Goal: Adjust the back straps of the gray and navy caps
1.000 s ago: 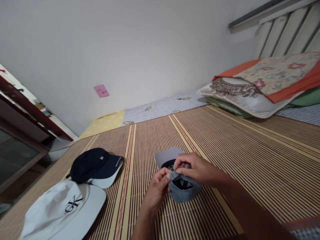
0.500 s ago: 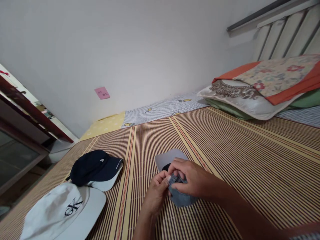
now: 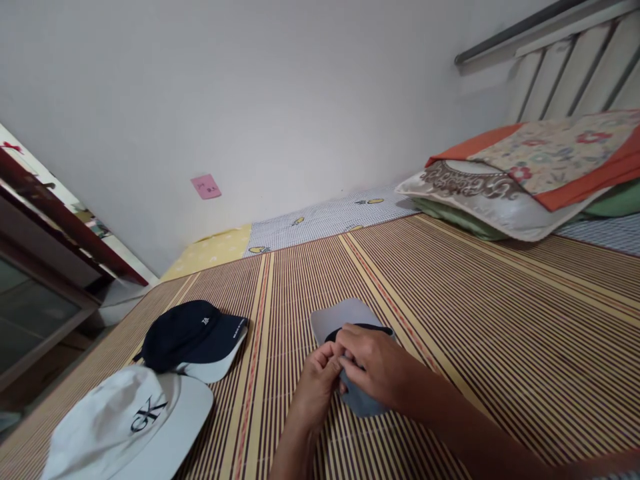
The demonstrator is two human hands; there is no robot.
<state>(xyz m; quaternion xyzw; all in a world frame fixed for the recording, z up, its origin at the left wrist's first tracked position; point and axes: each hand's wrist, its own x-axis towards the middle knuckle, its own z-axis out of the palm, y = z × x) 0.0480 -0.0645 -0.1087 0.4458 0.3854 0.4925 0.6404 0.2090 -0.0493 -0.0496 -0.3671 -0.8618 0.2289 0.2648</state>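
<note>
Your left hand (image 3: pixel 313 383) and right hand (image 3: pixel 380 370) pinch the grey-blue cap (image 3: pixel 367 403) on the striped mat (image 3: pixel 300 287), fingers (image 3: pixel 353 339) nearly closed; you seem to be adjusting its back; the next move likely calls for steadiness.

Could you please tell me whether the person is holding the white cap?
No, the white cap lies on the striped mat, while the left hand and right hand hold the grey-blue cap.

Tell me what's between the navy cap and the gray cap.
Only striped mat and its yellow-and-red band show between navy cap and gray cap, in the head view.
</note>
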